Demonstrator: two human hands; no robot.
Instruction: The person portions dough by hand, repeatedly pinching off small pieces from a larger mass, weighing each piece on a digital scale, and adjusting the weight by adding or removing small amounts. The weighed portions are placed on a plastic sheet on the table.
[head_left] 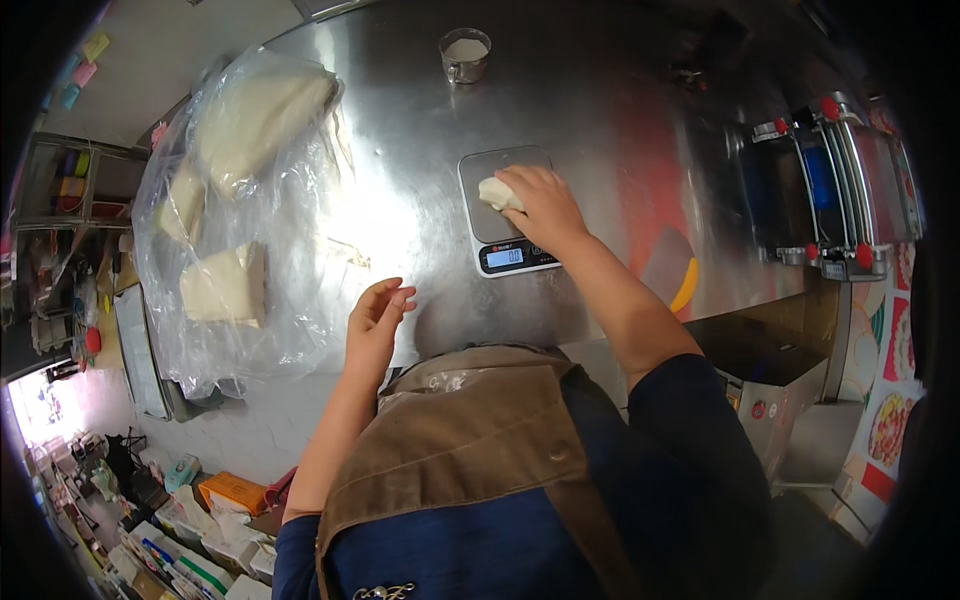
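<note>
Dough piece: the small pale lump (497, 194) was over the middle of the scale (490, 232), your grip coming in from about 4 o'clock; couldn't tell if it was touching the plate yet.
Right grip (546, 207): yours was grasping that lump, fingers over its 2 o'clock side.
Left grip (377, 318): empty and loosely curled, off at 8 o'clock from the scale, not touching anything I could see.
Weighing tips: looked to me like a set-down on the scale, so your best bet was centring the lump, letting go gently and getting every finger clear before trusting the display (505, 257). Any leaning would've skewed it, imo. Your wrist was also worth keeping off the front edge.
Scale count: one, on the shiny metal table (585, 85).
Dough count: one lump in hand, plus three bigger chunks I could make out at 9 o'clock, in or under the clear plastic (305, 255): a big one (250, 125), a partly hidden one (182, 206) and a blocky one (225, 285).
Cup count: one clear cup (465, 58) with white stuff inside, just shy of 12 o'clock.
Yellow-edged thing: one (686, 285), near 4 o'clock.
Red-knobbed metal gear: at 3 o'clock (855, 190), four knobs that I spotted.
</note>
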